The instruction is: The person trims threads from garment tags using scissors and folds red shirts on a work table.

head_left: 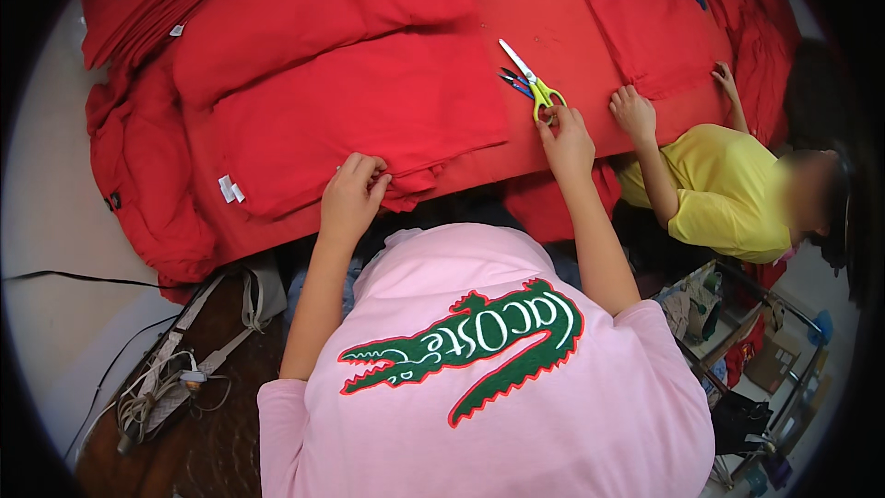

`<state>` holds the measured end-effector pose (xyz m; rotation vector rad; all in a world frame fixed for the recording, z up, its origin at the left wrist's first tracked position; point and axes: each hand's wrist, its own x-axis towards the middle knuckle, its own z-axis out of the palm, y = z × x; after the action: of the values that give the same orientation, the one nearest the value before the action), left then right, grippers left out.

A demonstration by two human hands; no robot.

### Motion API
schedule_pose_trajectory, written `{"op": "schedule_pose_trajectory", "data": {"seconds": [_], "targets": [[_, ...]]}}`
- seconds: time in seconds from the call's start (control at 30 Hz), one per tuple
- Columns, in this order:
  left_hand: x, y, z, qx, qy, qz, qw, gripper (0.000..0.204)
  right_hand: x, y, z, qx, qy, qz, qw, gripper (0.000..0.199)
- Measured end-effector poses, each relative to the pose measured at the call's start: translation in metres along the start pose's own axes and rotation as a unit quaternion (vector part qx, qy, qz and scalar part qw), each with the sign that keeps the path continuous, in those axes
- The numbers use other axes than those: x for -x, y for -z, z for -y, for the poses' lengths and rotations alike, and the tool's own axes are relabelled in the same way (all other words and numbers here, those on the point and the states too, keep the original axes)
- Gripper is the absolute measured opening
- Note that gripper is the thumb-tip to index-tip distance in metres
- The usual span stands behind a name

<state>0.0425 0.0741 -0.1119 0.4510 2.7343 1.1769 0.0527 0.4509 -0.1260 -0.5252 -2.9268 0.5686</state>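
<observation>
In front of me a red garment (369, 101) lies folded on a red-covered table. My left hand (354, 194) rests at its near edge, fingers bent and thumb close to them, pinching the cloth. To the right, my right hand (567, 143) has its thumb and fingertips closed on the handle loops of yellow-green scissors (550, 96). The scissors lie on the table, blades pointing away and slightly left. Beside the blades is a small blue-handled tool with dark tips (516, 83). White labels (230, 189) show at the garment's left near corner.
A co-worker in a yellow top (719, 189) sits at the right, hands on another red garment (654, 28). More red garments (147, 157) are stacked and draped at the left. Cables and a power strip (161, 397) lie lower left; a cluttered shelf (737, 332) stands lower right.
</observation>
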Motion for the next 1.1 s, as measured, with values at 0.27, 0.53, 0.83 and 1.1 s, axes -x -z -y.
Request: {"op": "schedule_pose_trajectory", "data": {"seconds": [0.27, 0.53, 0.83, 1.1], "targets": [[-0.012, 0.015, -0.007, 0.057, 0.148, 0.129, 0.979, 0.01, -0.019, 0.0, -0.015, 0.033, 0.017, -0.034, 0.999, 0.021], [-0.052, 0.079, 0.021, 0.415, 0.15, -0.096, 0.892, 0.01, -0.051, -0.006, -0.024, 0.033, 0.029, -0.026, 0.999, 0.031], [-0.069, -0.03, 0.027, 0.625, 0.217, -0.244, 0.709, 0.012, -0.054, 0.008, -0.016, 0.034, -0.011, 0.036, 0.999, 0.025], [-0.078, -0.068, -0.018, 0.415, 0.138, -0.248, 0.864, 0.037, -0.028, 0.022, 0.004, -0.599, -0.198, 0.156, 0.76, 0.026]]}}
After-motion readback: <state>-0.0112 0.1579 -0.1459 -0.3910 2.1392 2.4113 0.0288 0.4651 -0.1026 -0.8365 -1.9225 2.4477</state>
